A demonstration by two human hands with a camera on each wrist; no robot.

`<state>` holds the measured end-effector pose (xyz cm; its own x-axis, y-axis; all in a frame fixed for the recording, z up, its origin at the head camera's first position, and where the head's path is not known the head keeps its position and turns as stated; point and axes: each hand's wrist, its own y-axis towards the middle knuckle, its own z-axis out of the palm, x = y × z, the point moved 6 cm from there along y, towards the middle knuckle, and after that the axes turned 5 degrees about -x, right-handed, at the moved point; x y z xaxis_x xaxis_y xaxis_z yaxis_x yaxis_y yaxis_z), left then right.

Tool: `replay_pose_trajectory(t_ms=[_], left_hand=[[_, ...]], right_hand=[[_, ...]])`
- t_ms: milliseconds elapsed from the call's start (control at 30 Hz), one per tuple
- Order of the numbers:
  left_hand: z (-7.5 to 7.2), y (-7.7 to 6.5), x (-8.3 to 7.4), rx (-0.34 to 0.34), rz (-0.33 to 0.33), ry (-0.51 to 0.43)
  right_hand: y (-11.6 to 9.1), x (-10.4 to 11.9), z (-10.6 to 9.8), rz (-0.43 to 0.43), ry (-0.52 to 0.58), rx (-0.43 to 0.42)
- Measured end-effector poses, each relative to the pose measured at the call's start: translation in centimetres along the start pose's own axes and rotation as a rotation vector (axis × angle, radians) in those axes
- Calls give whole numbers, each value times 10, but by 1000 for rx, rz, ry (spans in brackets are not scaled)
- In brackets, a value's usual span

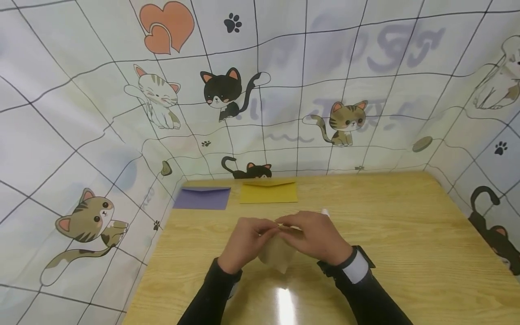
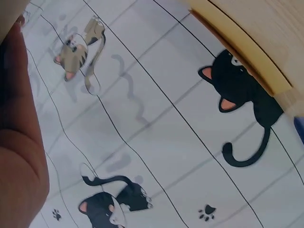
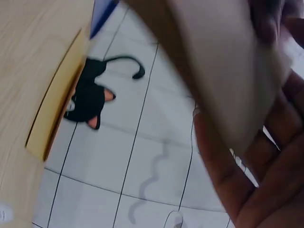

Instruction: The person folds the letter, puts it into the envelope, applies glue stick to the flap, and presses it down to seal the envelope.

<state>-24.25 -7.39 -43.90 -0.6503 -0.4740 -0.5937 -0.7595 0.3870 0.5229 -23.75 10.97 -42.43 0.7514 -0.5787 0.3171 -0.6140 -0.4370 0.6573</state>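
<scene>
Both the left hand (image 1: 249, 241) and the right hand (image 1: 318, 237) pinch a piece of tan paper (image 1: 279, 256) by its upper edge, thumbs and fingertips nearly meeting. The paper hangs below and between the hands, above the table (image 1: 390, 230), a pointed corner aimed down toward the person; its long axis cannot be told, as the fingers cover part of it. No writing can be read on its visible side. Just beyond the right hand shows a small white tip (image 1: 325, 211). Farther back lie a yellow envelope (image 1: 268, 194) and, left of it, a purple envelope (image 1: 202, 199), flaps toward the cat-print cloth (image 1: 280, 104), whose greyish lettering is illegible.
</scene>
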Motion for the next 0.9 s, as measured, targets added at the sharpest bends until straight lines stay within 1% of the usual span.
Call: replay_pose_trajectory(t_ms=[67,133,200,267,400,533,633,700,800,900], left_hand=[[1,1,-4,-10,26,41],[2,1,-8,-24,46,73],[3,0,-9,-37,58,90],[5,-1,-9,-31,76,106],[6,-10,0,-6,77,112],[4,-23,17,17,51,143],[1,-27,25,21,55,182],[0,-27,29,14,60,198],[0,-23,28,20,73,187],[3,-18,24,23,90,155]], right_hand=[[2,5,2,-48,-33,-36],[3,9,1,-84,-49,-99],[1,9,0,-98,-53,-163],[-1,8,-1,-105,-45,-199],[-6,2,-1,-97,-29,-243],[-9,-6,-8,-55,-6,-301],[-10,-11,-11,-38,2,-319],[-9,-11,-9,-46,-9,-305],[-8,-9,-3,-72,-18,-285],[-6,-6,2,-97,1,-271]])
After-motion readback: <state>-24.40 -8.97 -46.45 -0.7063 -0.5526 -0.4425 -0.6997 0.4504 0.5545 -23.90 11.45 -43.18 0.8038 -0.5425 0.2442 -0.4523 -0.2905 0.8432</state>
